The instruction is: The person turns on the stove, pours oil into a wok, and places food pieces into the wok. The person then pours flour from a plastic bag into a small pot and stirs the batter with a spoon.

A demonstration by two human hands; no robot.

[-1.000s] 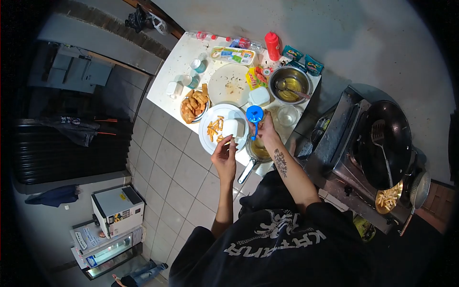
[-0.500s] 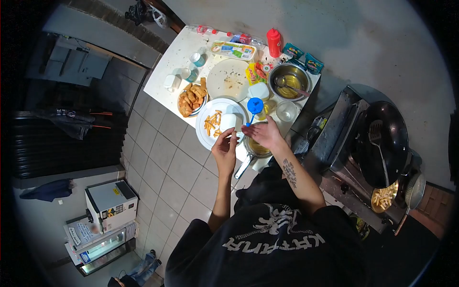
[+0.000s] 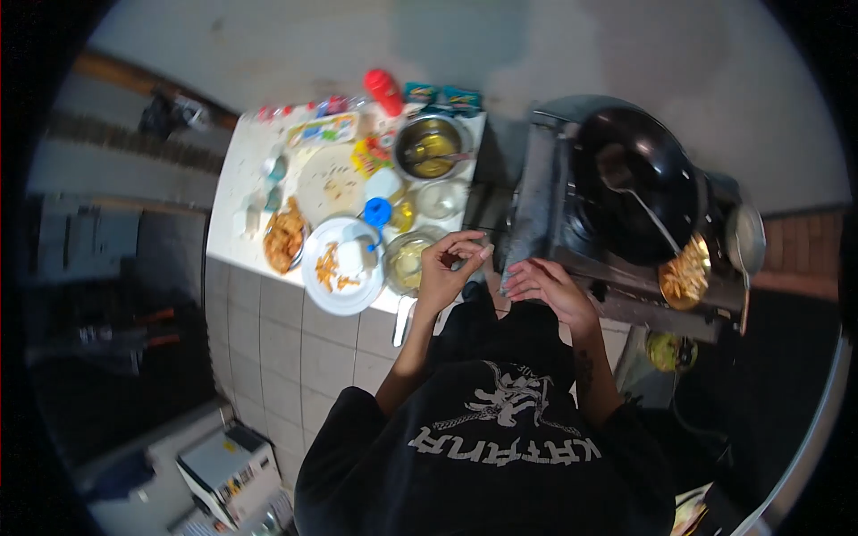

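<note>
My left hand (image 3: 451,268) is over the table's right edge, beside the pan (image 3: 409,263) of yellowish liquid, its fingers bent, thumb apart and nothing visible between them. To its right, my right hand (image 3: 547,288) is in front of the stove with its fingers stretched out, holding nothing visible. Left of the pan, a white plate (image 3: 344,299) bears fries (image 3: 328,264) and a white container (image 3: 356,256). A bottle with a blue cap (image 3: 377,213) stands just behind the plate. Blur softens the fingertips.
On the white table (image 3: 234,192) are a bowl of fried pieces (image 3: 284,239), a metal pot (image 3: 433,134) and a red bottle (image 3: 384,92). The stove (image 3: 536,210) holds a black wok (image 3: 626,214) with a spatula; fries (image 3: 686,275) lie beside it.
The view has turned toward the stove. My left hand has left the white container, and my right hand has moved from beside the blue-capped bottle to the stove's front.
</note>
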